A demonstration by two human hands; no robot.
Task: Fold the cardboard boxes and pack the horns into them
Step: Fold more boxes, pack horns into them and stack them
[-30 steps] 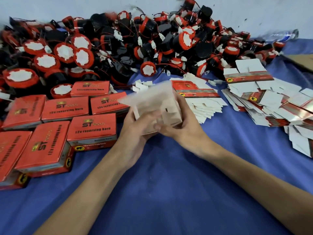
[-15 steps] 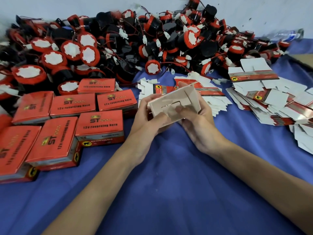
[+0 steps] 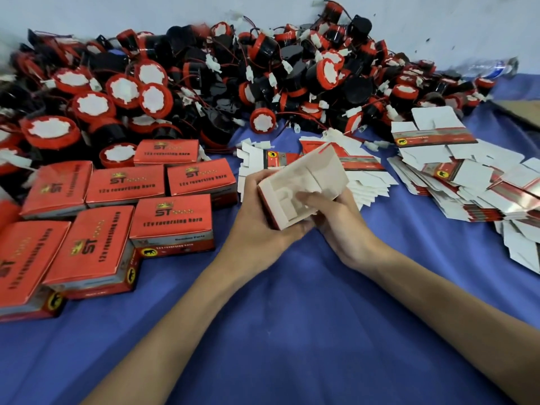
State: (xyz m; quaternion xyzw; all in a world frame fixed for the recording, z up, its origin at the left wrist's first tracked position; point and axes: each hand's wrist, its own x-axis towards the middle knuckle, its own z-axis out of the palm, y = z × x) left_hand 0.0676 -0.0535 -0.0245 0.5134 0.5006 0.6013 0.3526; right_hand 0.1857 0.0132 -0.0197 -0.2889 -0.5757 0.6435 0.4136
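Observation:
A half-folded cardboard box (image 3: 304, 182), white inside with a red outer edge, is held above the blue cloth in the middle. My left hand (image 3: 260, 217) grips its left side from beneath. My right hand (image 3: 336, 217) holds the right side, with fingers pushing on the inner flaps at the open end. A big heap of red and black horns (image 3: 263, 74) with white caps and wires fills the back. Flat unfolded boxes (image 3: 365, 176) lie in a pile just behind my hands.
Several closed red boxes (image 3: 172, 220) printed "12v reversing horn" sit at the left. More flat box blanks (image 3: 467, 176) spread across the right. A plastic bottle (image 3: 491, 68) lies at the back right. Blue cloth (image 3: 292, 317) covers the table in front.
The box has been turned so its open white inside faces me, and my right fingers have moved onto the inner flaps. Both hands stayed in about the same place.

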